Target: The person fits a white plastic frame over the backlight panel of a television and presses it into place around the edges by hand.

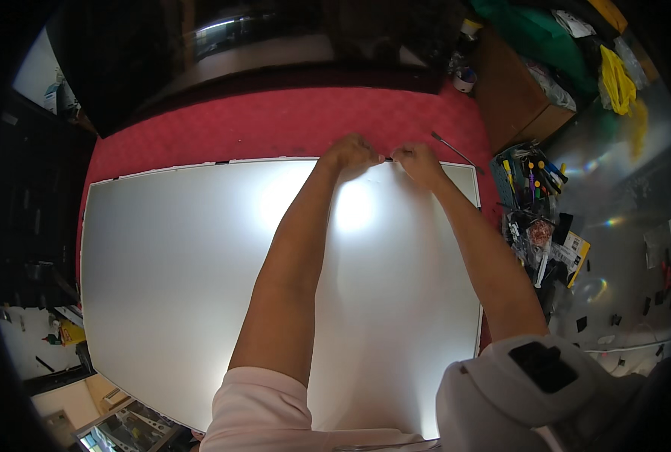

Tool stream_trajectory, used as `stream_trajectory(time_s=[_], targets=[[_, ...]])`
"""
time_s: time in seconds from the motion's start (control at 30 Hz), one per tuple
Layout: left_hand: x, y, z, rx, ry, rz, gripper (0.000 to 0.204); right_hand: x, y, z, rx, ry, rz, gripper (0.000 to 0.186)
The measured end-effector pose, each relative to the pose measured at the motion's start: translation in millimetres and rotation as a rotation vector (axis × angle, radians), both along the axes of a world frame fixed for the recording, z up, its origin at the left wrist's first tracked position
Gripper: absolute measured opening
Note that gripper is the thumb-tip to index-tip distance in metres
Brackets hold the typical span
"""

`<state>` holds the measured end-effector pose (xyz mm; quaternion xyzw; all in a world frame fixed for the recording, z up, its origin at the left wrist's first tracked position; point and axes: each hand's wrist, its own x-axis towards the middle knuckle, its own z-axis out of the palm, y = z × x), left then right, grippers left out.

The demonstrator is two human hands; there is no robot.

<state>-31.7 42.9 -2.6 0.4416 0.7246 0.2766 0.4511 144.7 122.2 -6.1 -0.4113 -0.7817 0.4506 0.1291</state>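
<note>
A large white flat panel (pixel 177 256), glowing in patches like a screen's lit backlight, lies in front of me. Both my arms reach across it to its far edge. My left hand (pixel 352 154) is closed at that edge, its thumb pointing toward the other hand. Just to its right, my right hand (pixel 418 161) is also closed, fingertips pinched together at the edge. Between the two thumbs shows a short dark piece (pixel 389 159) on the rim. Whatever the fingers grip is too small or hidden to make out.
Red padded cloth (pixel 275 120) lies beneath the panel. A screwdriver (pixel 456 148) rests beyond its far right corner. A dark glossy screen (pixel 275 45) stands behind. On the right are a tool basket (pixel 531 177), a cardboard box (pixel 512 90) and a yellow bag (pixel 616 81).
</note>
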Motion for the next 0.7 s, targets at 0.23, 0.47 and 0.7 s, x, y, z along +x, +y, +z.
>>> stream_trajectory(time_s=[0.23,0.47,0.7], targets=[[-26.1,6.6,-22.3,-0.066,0.058,-0.143,0.040,-23.4,7.3,-2.5,0.047,-0.210,0.214,0.022],[9.7,10.2,-1.2,0.051,0.248,-0.219,0.031,-2.6,-1.9,12.1,0.278,-0.288,0.176,0.023],[0.2,1.4,-16.4,-0.015,0.202,-0.111,0.048,111.0,-8.1,22.2,0.536,0.163,-0.394,0.032]])
